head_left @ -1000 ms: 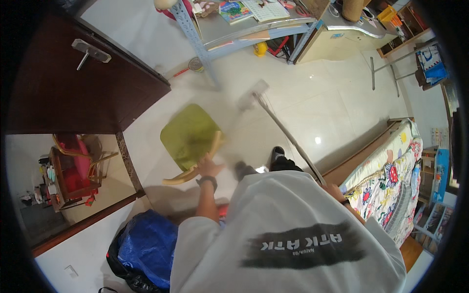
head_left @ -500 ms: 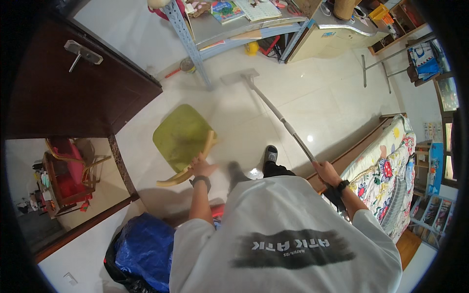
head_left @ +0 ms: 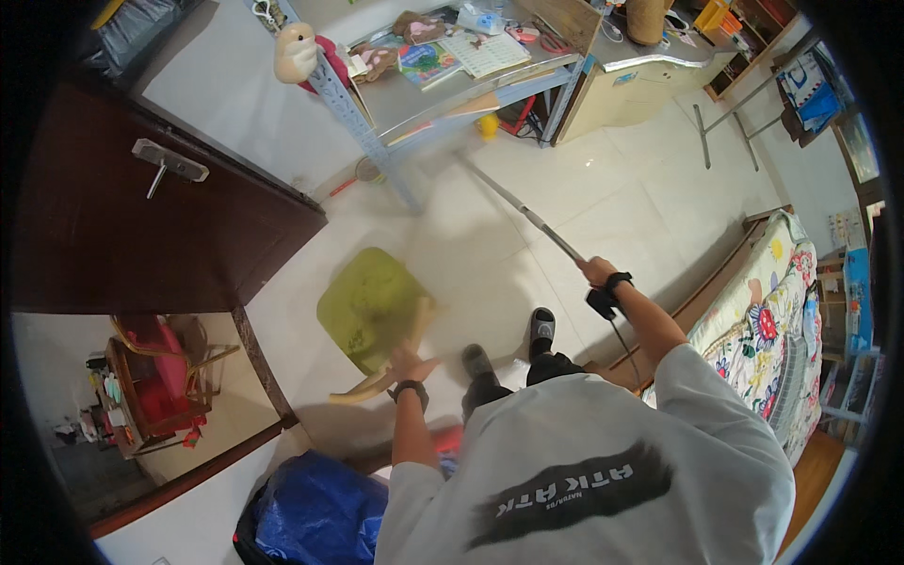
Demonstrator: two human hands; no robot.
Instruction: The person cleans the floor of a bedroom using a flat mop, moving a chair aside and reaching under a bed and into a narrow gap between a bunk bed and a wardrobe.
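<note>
My right hand [head_left: 597, 271] is wrapped round the upper end of a flat mop's grey pole [head_left: 527, 213]. The pole slants away to the far left, and its blurred head is at the foot of the desk. On the left, a chair with a green seat [head_left: 365, 299] stands on the tiled floor. My left hand [head_left: 409, 365] grips the curved wooden rail [head_left: 360, 391] of its back, the thumb pointing out to the right.
A metal-framed desk [head_left: 414, 111] with books and plush toys stands ahead. At left is a dark door [head_left: 160, 221] beside a doorway. A blue bag [head_left: 315, 513] lies at lower left, a bed with a flowered quilt [head_left: 753, 330] at right. My slippered feet [head_left: 541, 330] are on the floor.
My right hand has gone forward and up with the pole, and the mop head has slid left, further toward the desk. My left hand remains on the chair rail. The whole view has shifted.
</note>
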